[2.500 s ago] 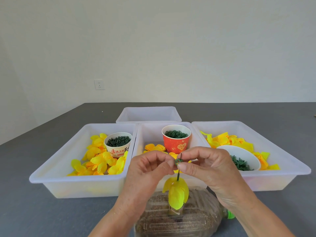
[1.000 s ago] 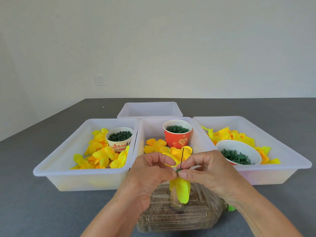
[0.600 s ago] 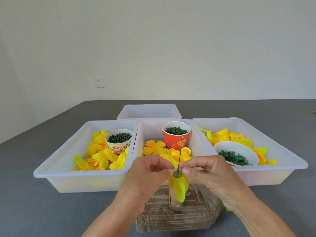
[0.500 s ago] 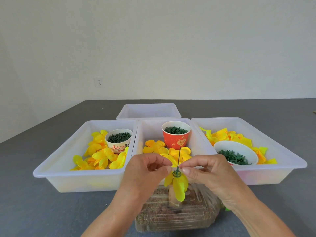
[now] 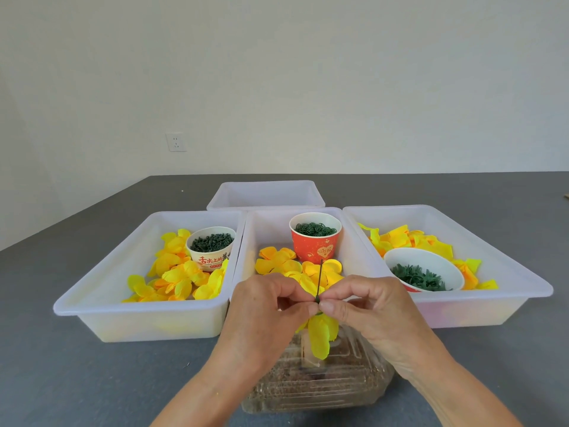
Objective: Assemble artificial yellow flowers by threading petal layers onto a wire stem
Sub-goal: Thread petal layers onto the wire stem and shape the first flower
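A thin dark wire stem stands upright between my two hands, over a clear plastic bottle lying on its side. Yellow petal layers hang on the stem just under my fingertips. My left hand and my right hand both pinch a small green ring at the stem, thumbs and forefingers meeting above the petals. The ring is mostly hidden by my fingers.
Three white trays stand side by side with a fourth tray behind. They hold loose yellow petals, a white cup, a red cup and a white bowl of green parts. The table is grey.
The green ring has slid down the wire onto the yellow petals. More bare stem now shows above my fingertips, and both hands have stayed pinched together around it.
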The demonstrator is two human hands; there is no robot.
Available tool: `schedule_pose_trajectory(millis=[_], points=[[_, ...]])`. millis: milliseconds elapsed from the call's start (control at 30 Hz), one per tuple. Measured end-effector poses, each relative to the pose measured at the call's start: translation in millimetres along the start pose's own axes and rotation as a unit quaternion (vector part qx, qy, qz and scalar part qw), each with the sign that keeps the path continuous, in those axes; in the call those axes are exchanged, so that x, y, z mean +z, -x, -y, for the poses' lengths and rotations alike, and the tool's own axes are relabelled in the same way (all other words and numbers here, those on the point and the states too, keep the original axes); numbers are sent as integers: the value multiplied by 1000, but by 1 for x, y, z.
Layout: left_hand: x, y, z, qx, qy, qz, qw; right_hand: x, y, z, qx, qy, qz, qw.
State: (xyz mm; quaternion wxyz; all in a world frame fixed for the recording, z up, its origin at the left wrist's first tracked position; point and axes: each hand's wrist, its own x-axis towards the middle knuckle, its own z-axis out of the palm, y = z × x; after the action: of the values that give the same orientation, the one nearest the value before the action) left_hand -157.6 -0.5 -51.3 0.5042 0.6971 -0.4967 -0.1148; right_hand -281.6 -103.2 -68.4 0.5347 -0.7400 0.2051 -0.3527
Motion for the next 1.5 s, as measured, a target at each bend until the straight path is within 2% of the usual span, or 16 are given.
schedule_pose_trajectory(millis=[300,467,767,1000,1333,1500], points=[[1,4,5,24,-46,-7,999,-3,-1,-3,-33,92,17,995],[2,4,5,42,-69,0,997,-2,-1,-2,-34,100,17,994],[-3,5,8,-19,15,4,1000,2,1,-2,24,19,8,999],[1,5,9,-10,4,-16,1000,4,1,-4,-10,33,6,999],[1,3,8,30,-64,3,998,8,5,-12,-106,98,-16,989],[0,3,6,16,-58,2,998,8,6,-11,-94,92,-22,991]])
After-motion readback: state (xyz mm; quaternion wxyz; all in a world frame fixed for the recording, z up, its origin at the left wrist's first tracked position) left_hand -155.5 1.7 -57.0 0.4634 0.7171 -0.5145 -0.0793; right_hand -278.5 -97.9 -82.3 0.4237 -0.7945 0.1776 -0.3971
